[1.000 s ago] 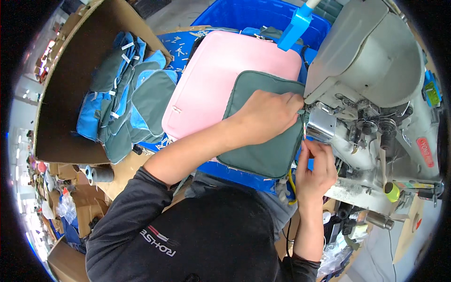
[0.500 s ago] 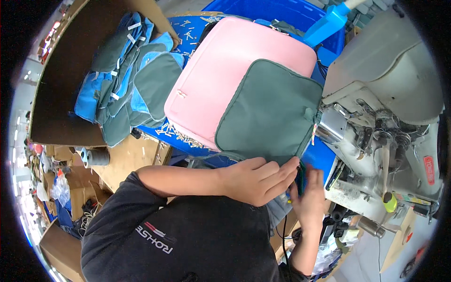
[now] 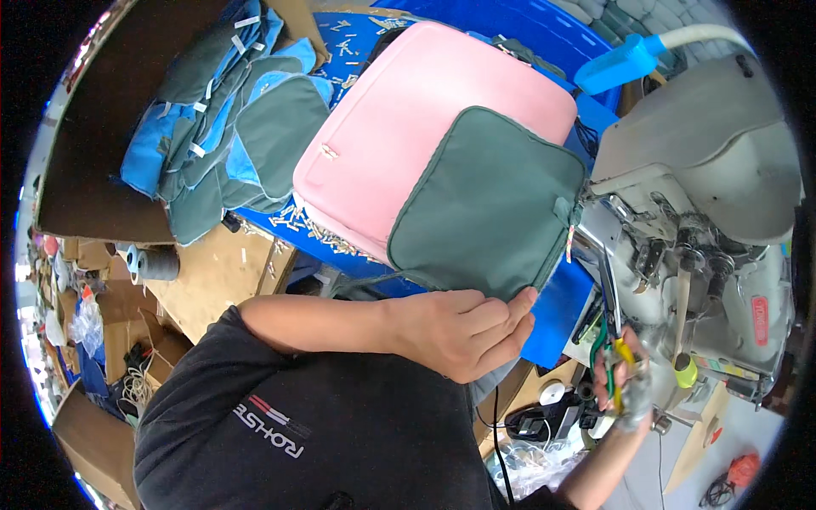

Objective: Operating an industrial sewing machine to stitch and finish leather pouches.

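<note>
A grey-green fabric panel (image 3: pixel 484 204) lies over a pink padded bag (image 3: pixel 408 136), its right edge under the head of a pale industrial sewing machine (image 3: pixel 705 161). My left hand (image 3: pixel 463 331) reaches across my chest, fingers curled, with the fingertips gripping the panel's lower right corner. My right hand (image 3: pixel 620 382) is low, below the machine's front. It is closed on a small yellow and green tool (image 3: pixel 614 357), which is blurred.
A pile of blue and grey sewn pieces (image 3: pixel 221 127) fills an open cardboard box (image 3: pixel 85 170) at the left. A grey thread cone (image 3: pixel 157 263) stands on the wooden bench. A blue bin (image 3: pixel 544 34) sits behind the bag. Small white scraps litter the blue surface (image 3: pixel 557 310).
My left hand slid from the panel's top near the needle down to its lower corner. My right hand dropped from the needle area to below the machine.
</note>
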### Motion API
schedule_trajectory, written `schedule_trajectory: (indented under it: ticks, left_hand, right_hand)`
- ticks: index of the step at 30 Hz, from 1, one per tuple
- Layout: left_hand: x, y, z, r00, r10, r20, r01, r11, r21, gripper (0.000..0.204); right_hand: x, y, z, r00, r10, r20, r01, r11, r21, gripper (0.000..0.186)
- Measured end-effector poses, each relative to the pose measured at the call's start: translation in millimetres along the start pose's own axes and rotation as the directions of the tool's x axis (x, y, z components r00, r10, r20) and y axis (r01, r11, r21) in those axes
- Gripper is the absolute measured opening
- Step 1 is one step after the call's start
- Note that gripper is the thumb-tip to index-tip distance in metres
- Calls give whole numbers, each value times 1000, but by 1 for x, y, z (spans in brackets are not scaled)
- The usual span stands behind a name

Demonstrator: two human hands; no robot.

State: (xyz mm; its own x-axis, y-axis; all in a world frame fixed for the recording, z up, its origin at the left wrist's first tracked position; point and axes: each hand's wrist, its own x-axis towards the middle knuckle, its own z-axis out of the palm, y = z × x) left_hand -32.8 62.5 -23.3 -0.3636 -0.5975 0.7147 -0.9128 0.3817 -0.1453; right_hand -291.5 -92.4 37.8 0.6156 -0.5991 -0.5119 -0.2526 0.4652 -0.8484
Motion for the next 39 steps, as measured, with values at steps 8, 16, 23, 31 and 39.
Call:
schedule_trajectory:
  ticks: [8,16,23,31,39]
  left_hand:
    - [4,2,-1,999,-2,52,2,1000,-10,23]
    - [3,1,-1,997,-6,74,9,999,-41,23]
    - [4,0,-1,997,-12,77,17,998,-61,22]
    - [3,1,-1,998,-20,67,24,998,-64,22]
    - [5,-1,-3,997,-5,82,12,996,-83,22]
  right_hand:
    - [24,-47,-3,992,118,45,-94,926,-367,50]
    - [25,-56,-5,989,135,56,-101,911,-400,51]
    - [30,-65,3,987,157,47,-113,860,-498,48]
    - [40,-72,5,981,178,73,-120,862,-493,36]
    - [50,-69,8,989,90,117,-9,828,-560,40]
